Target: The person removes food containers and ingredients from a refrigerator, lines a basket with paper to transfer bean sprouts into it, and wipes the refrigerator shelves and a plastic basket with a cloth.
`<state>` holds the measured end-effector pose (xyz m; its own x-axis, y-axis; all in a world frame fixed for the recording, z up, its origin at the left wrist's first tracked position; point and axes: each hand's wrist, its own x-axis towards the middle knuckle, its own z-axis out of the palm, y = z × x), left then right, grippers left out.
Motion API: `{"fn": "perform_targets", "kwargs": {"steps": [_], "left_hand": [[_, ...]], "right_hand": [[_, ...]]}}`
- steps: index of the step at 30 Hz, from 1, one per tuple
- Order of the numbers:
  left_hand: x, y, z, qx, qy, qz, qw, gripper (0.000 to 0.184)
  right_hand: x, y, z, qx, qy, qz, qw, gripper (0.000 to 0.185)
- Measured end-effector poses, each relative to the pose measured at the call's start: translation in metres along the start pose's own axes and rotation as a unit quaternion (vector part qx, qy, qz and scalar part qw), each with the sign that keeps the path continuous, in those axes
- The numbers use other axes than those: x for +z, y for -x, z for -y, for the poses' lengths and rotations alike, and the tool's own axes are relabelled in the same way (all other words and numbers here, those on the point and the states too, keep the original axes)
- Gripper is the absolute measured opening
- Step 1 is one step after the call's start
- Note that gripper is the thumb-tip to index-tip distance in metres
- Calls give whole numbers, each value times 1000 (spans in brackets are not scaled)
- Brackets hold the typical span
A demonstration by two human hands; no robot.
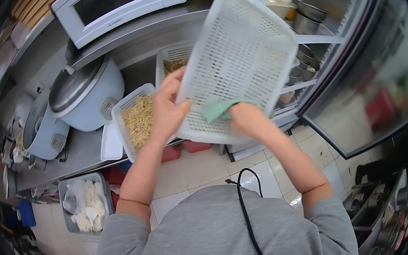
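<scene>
A white perforated plastic basket (242, 47) is held up in front of me, tilted so that I see into it. My left hand (169, 106) is closed on its left rim, thumb towards the inside. My right hand (247, 118) is at the lower part of the basket, closed on a light green cloth (216, 110) that lies against the slatted inner surface. Below and left of the basket, a second white basket (122, 137) on the steel counter holds yellowish-brown shredded food (139, 122), close to my left forearm.
A rice cooker (87, 95) and a white tray (110, 142) stand on the counter (83, 150), under a shelf with a white microwave (125, 8). At right, a glass fridge door (371, 93) hangs open. A grey tub (67, 221) with white food sits low at left. Another person (394, 163) is far right.
</scene>
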<state>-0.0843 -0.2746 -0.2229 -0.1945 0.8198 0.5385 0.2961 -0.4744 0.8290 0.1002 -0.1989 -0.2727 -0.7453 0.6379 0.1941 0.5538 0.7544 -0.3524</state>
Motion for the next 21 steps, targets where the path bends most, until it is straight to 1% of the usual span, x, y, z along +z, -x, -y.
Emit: {"fn": "perform_targets", "kwargs": {"steps": [1,2,3,4,5,6,7,8,9,10,11,12,13,14,15,16,17,18,19,20,21], "left_hand": [[0,-3,-1,3,8,13,1000,8],[5,-7,-3,9,19,24,999,8],[13,-11,-6,16,23,29,999,8],[20,-8,-9,32,5,36,999,8],[29,-5,-12,46,-12,44,998,9],[38,-3,-18,44,-8,52,998,9],[49,-3,-26,93,-6,65,993,9],[57,-4,-31,143,-2,76,987,11],[62,-4,-30,145,2,79,986,11],[67,-5,-26,139,-30,65,988,13],[70,-9,-25,136,-63,51,987,15],[74,-15,-29,140,-61,58,987,15],[77,-17,-34,181,-70,53,980,17],[83,-16,-38,222,-77,43,971,18],[89,-20,-39,227,-72,45,970,18],[96,-22,-37,260,-64,54,962,18],[104,-24,-37,293,-56,63,953,19],[113,-25,-38,296,-50,68,952,19],[121,-27,-39,312,-55,65,946,20],[129,-27,-40,326,-61,63,941,21],[136,-27,-40,329,-56,70,940,21]], "right_hand": [[-11,7,-9,40,49,0,998,25],[-19,10,-10,49,53,-7,997,25],[-26,9,-9,42,-121,-172,977,27],[-26,10,-6,34,-289,-325,900,30],[-20,11,4,41,-288,-329,899,30],[-10,11,16,-51,-241,-317,916,35],[-5,14,20,-143,-189,-303,923,40],[-5,21,12,-137,-185,-307,923,40],[-4,27,-1,-143,-163,-268,939,38],[-5,32,-15,-150,-143,-227,951,36],[-8,39,-31,-149,-140,-232,951,36],[-12,48,-47,-72,-19,-211,975,34],[-10,57,-58,10,99,-182,978,32],[-12,63,-62,16,103,-180,978,32],[-16,62,-68,28,183,-211,960,28],[-20,64,-73,44,261,-239,934,25],[-29,64,-70,51,265,-242,932,25],[-43,63,-62,148,237,-194,940,24],[-55,64,-58,244,205,-144,937,24],[-66,74,-66,252,206,-145,934,24],[-81,91,-81,227,17,-66,972,23]]}}
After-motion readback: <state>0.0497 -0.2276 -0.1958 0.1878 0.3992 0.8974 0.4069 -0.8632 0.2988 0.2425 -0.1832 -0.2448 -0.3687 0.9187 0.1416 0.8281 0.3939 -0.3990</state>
